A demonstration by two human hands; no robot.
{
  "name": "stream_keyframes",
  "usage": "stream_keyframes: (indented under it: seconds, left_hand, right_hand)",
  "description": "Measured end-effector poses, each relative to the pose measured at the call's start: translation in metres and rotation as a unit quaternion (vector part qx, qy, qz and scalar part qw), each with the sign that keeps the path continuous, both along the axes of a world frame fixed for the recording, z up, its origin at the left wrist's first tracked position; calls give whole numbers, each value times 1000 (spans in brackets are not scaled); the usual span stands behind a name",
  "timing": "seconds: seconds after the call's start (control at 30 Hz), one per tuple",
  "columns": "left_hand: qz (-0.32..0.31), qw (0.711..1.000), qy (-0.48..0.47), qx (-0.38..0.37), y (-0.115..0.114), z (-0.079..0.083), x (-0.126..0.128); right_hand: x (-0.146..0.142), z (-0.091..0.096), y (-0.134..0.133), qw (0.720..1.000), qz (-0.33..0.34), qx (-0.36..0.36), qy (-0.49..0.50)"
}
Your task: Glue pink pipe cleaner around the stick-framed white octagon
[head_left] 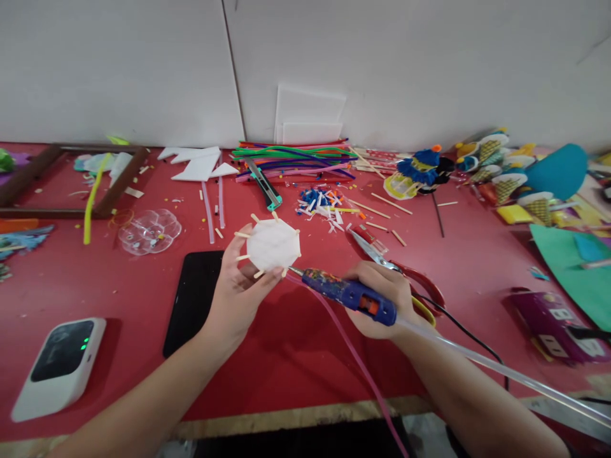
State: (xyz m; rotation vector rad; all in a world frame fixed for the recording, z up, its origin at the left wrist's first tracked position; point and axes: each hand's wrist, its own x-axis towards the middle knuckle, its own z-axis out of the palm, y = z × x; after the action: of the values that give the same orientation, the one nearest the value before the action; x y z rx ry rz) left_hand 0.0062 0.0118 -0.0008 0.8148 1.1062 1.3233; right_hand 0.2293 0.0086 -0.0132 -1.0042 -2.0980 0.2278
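My left hand [241, 286] is closed round a white eight-sided foam piece [273, 244] with short wooden sticks poking out of its edges, held above the red table [119, 280]. My right hand [382, 298] grips a blue glue gun [351, 294] with a clear glue stick trailing out the back. The gun's metal tip touches the lower right edge of the foam piece.
A black phone [193, 302] lies under my left wrist and a white device with green lights [60, 367] at the near left. Red-handled scissors [398, 270], a utility knife [265, 186], coloured pipe cleaners [296, 159], a clear plastic tray [149, 231] and a purple power strip [556, 324] lie around.
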Motion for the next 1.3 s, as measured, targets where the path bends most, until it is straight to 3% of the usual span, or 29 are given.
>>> stream_keyframes:
  seconds: [0.3, 0.63, 1.3]
  left_hand:
    - [-9, 1000, -15, 2, 1, -9, -4]
    - [9, 1000, 2, -18, 1, -9, -2]
    - [23, 1000, 1, -19, 1, -8, -1]
  right_hand:
    - [7, 0, 0, 999, -52, -13, 5]
    - [-3, 2, -1, 1000, -2, 10, -3]
    - [1, -2, -2, 999, -12, 29, -16]
